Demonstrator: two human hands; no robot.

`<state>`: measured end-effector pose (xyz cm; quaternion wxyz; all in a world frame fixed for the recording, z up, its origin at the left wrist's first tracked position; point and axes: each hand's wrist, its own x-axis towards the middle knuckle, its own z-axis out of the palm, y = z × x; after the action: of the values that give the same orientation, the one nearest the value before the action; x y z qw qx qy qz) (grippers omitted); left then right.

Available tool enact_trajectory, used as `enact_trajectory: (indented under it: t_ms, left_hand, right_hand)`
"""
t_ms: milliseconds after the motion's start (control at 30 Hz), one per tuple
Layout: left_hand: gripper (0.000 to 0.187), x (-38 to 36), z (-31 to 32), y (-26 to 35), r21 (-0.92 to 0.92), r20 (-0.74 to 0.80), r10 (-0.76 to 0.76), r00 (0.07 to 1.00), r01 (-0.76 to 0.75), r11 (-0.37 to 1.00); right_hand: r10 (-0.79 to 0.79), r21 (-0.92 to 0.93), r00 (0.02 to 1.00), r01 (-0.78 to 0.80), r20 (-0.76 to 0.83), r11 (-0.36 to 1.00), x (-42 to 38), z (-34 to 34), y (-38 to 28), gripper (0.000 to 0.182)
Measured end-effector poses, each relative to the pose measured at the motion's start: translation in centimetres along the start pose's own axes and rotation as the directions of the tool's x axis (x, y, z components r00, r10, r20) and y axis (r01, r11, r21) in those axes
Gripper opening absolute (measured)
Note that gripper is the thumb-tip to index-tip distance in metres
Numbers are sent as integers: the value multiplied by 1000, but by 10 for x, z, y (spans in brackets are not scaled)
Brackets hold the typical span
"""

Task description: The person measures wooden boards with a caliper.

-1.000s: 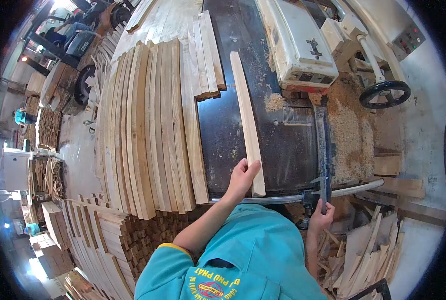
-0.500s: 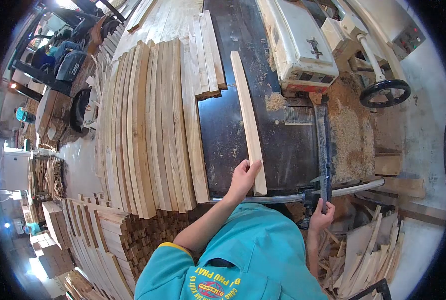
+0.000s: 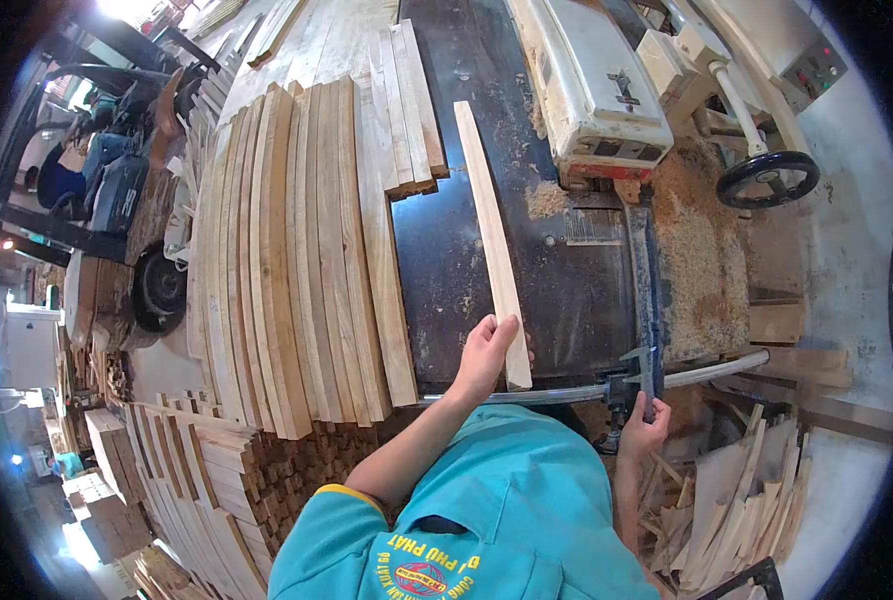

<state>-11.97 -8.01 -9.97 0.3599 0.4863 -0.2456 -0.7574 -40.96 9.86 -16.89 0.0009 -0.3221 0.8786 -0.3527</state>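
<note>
My left hand [image 3: 491,354] is wrapped round the near end of a pale wooden strip [image 3: 490,235], which points away over the dark machine table [image 3: 447,270]. At the table's front edge, my right hand [image 3: 647,428] has its fingers closed at the lower end of a caliper-like tool [image 3: 645,372], beside the clamp on the metal rail [image 3: 712,372]. To the left of the strip lies a row of long wooden boards [image 3: 307,250], with several shorter pieces [image 3: 414,110] beyond it.
A white machine housing [image 3: 607,85] and a black handwheel [image 3: 768,180] stand at the right. Sawdust [image 3: 702,260] covers the surface below them. Scrap wood [image 3: 747,510] lies lower right, stacked wood [image 3: 202,460] lower left. A forklift [image 3: 117,190] is at the left.
The far end of the wooden strip has shifted slightly left. At the left, the forklift appears further right and lower in view. My hands have barely moved.
</note>
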Motion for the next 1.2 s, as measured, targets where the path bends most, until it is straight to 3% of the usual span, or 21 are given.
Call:
enact_trajectory:
  t_ms: [167,267,333,367,433,467,1200]
  left_hand:
    - [31,-1,-1,-1,-78,23,-15,1000,17,997]
    - [37,-2,4,-1,-145,-64,3,998,-12,989]
    - [42,-14,15,19,-303,-132,-208,969,160,939]
    - [42,-12,9,15,-303,-133,-209,969,161,939]
    - [48,-5,-3,9,-361,128,-102,987,142,922]
    - [51,-1,-4,3,-403,139,-61,988,112,908]
    - [53,-6,-1,11,-407,158,-52,986,113,906]
  right_hand:
    - [-27,-65,1000,26,-13,998,0,-1,-3,43]
    - [-25,-12,1000,24,-19,1000,-1,1,-1,43]
    - [-44,-18,999,44,-22,999,-1,2,2,42]
    - [-66,-21,998,65,-25,998,0,3,4,42]
    - [-53,-10,999,53,-13,999,0,3,5,42]
    - [-40,0,999,40,0,999,0,3,6,41]
    - [-74,-34,996,73,-43,997,1,4,6,44]
